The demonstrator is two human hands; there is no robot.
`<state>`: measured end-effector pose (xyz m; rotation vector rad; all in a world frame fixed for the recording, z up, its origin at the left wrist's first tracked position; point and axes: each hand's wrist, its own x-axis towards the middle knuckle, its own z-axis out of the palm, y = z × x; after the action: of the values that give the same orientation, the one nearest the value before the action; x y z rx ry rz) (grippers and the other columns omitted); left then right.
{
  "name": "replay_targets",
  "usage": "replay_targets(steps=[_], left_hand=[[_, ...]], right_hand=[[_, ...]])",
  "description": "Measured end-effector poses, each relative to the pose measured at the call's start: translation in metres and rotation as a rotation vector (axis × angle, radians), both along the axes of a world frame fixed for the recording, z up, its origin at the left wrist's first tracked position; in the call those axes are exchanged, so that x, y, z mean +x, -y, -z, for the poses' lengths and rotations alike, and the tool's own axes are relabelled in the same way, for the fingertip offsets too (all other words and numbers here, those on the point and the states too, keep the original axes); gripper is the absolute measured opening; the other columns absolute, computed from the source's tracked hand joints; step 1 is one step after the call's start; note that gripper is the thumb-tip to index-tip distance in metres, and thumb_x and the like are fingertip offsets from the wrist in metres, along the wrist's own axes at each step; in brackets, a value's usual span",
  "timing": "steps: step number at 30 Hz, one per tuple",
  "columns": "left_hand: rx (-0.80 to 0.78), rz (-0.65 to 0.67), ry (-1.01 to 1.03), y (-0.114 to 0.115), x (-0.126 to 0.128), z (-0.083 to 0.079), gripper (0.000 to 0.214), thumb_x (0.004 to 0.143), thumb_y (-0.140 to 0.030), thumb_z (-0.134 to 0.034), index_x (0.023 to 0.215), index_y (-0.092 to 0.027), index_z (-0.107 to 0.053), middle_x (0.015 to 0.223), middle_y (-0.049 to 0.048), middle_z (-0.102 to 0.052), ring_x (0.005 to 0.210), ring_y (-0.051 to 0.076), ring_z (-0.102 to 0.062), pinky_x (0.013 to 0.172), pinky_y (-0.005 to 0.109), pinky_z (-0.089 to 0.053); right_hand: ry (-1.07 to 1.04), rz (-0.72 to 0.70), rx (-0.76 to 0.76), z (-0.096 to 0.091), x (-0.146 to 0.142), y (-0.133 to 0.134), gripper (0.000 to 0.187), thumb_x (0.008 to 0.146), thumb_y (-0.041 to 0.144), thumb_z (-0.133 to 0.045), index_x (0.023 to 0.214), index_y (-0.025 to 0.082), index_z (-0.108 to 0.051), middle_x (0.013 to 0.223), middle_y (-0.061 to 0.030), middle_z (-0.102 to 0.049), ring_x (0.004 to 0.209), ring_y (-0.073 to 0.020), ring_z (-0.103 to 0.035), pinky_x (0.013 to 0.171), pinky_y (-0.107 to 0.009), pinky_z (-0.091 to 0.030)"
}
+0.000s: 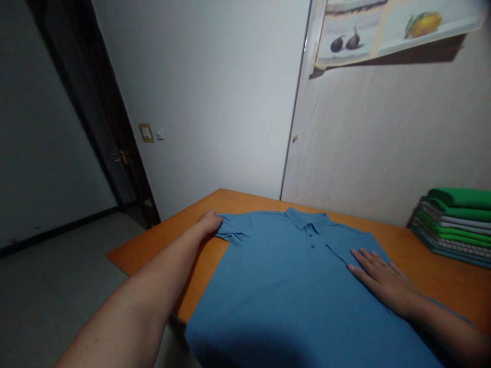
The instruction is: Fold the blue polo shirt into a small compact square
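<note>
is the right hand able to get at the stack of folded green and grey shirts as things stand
Probably yes: the right hand lies flat on the blue polo shirt, and only bare orange table lies between it and the stack of folded green and grey shirts.

A blue polo shirt (291, 286) lies spread face up on the orange worktop (161, 245), collar toward the wall. The left hand (209, 223) is closed on the end of the shirt's sleeve at the far left, while the right hand (383, 278) lies flat with fingers (360, 258) spread on the chest. At the right, well apart, sits a stack of folded shirts (454, 225) in green, grey and blue.
</note>
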<state>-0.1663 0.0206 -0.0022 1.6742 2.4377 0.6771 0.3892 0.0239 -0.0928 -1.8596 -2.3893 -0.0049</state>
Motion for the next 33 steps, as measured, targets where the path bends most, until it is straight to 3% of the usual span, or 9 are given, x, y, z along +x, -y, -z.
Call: replay_targets(steps=[5, 9, 12, 15, 18, 23, 29, 31, 33], left_hand=[[0.138, 0.087, -0.024, -0.007, 0.034, -0.026, 0.013, 0.088, -0.032, -0.047, 0.093, -0.022, -0.055, 0.091, 0.0067, -0.066, 0.087, 0.023, -0.062, 0.071, 0.031, -0.045], [0.181, 0.242, -0.005, -0.014, 0.093, -0.045, 0.011, 0.089, -0.032, -0.05, 0.093, -0.022, -0.054, 0.095, 0.0071, -0.067, 0.092, 0.023, -0.063, 0.076, 0.031, -0.046], [0.139, 0.364, 0.065, -0.019, 0.143, -0.047, 0.012, 0.093, -0.032, -0.049, 0.092, -0.021, -0.053, 0.087, 0.0063, -0.069, 0.079, 0.019, -0.066, 0.069, 0.029, -0.048], [0.064, 0.47, 0.158, -0.023, 0.171, -0.044, 0.018, 0.097, -0.037, -0.047, 0.094, -0.02, -0.053, 0.074, 0.0021, -0.068, 0.061, 0.014, -0.065, 0.06, 0.024, -0.049], [0.074, 0.468, 0.188, -0.028, 0.165, -0.042, 0.017, 0.1, -0.029, -0.039, 0.097, -0.019, -0.053, 0.079, 0.0033, -0.071, 0.066, 0.013, -0.067, 0.064, 0.024, -0.052], [0.115, 0.391, 0.078, -0.027, 0.123, -0.03, 0.023, 0.097, -0.026, -0.039, 0.097, -0.017, -0.061, 0.103, 0.0122, -0.072, 0.101, 0.023, -0.067, 0.088, 0.036, -0.051], [-0.053, 0.568, 0.008, 0.011, 0.11, 0.016, 0.048, 0.091, -0.042, -0.052, 0.13, -0.016, -0.059, 0.147, 0.0153, -0.054, 0.138, 0.026, -0.047, 0.113, 0.038, -0.036], [-0.144, 0.638, -0.01, 0.021, 0.107, 0.022, 0.065, 0.088, -0.053, -0.052, 0.139, -0.014, -0.052, 0.157, 0.0172, -0.04, 0.147, 0.029, -0.034, 0.118, 0.041, -0.028], [-0.152, 0.673, 0.067, 0.024, 0.102, 0.019, 0.063, 0.091, -0.053, -0.045, 0.14, -0.014, -0.052, 0.156, 0.0165, -0.041, 0.146, 0.029, -0.035, 0.117, 0.042, -0.029]], right_hand=[[-0.004, 0.002, -0.003, -0.003, -0.002, 0.002, 0.085, 0.091, 0.077, -0.02, 0.158, 0.026, -0.031, 0.163, -0.0057, -0.025, 0.15, -0.0314, -0.019, 0.122, -0.056, -0.018], [-0.008, 0.005, -0.005, -0.006, -0.005, 0.005, 0.085, 0.091, 0.078, -0.02, 0.158, 0.027, -0.031, 0.163, -0.0052, -0.026, 0.15, -0.0311, -0.019, 0.121, -0.056, -0.019], [-0.006, 0.022, -0.017, -0.011, -0.009, 0.007, 0.084, 0.091, 0.077, -0.02, 0.158, 0.027, -0.031, 0.163, -0.0047, -0.025, 0.151, -0.0303, -0.019, 0.122, -0.055, -0.019], [-0.008, 0.023, -0.017, -0.015, -0.012, 0.01, 0.084, 0.092, 0.076, -0.018, 0.158, 0.026, -0.03, 0.163, -0.0052, -0.025, 0.151, -0.0302, -0.02, 0.122, -0.054, -0.019], [-0.006, 0.018, -0.011, -0.016, -0.014, 0.011, 0.085, 0.092, 0.077, -0.018, 0.158, 0.025, -0.031, 0.163, -0.0066, -0.027, 0.151, -0.0308, -0.02, 0.121, -0.055, -0.019], [-0.004, 0.015, -0.008, -0.016, -0.015, 0.011, 0.086, 0.091, 0.078, -0.018, 0.158, 0.026, -0.032, 0.163, -0.0068, -0.027, 0.151, -0.0312, -0.021, 0.121, -0.055, -0.019], [-0.009, 0.025, -0.017, -0.017, -0.017, 0.011, 0.085, 0.092, 0.077, -0.016, 0.158, 0.025, -0.031, 0.163, -0.0059, -0.026, 0.151, -0.0301, -0.02, 0.122, -0.055, -0.017], [-0.008, 0.028, -0.022, -0.016, -0.016, 0.01, 0.084, 0.092, 0.077, -0.017, 0.158, 0.026, -0.031, 0.163, -0.0055, -0.026, 0.151, -0.0301, -0.02, 0.122, -0.055, -0.017], [-0.013, 0.03, -0.016, -0.015, -0.015, 0.009, 0.084, 0.092, 0.076, -0.018, 0.157, 0.026, -0.032, 0.163, -0.0055, -0.027, 0.151, -0.0309, -0.021, 0.121, -0.056, -0.019]])
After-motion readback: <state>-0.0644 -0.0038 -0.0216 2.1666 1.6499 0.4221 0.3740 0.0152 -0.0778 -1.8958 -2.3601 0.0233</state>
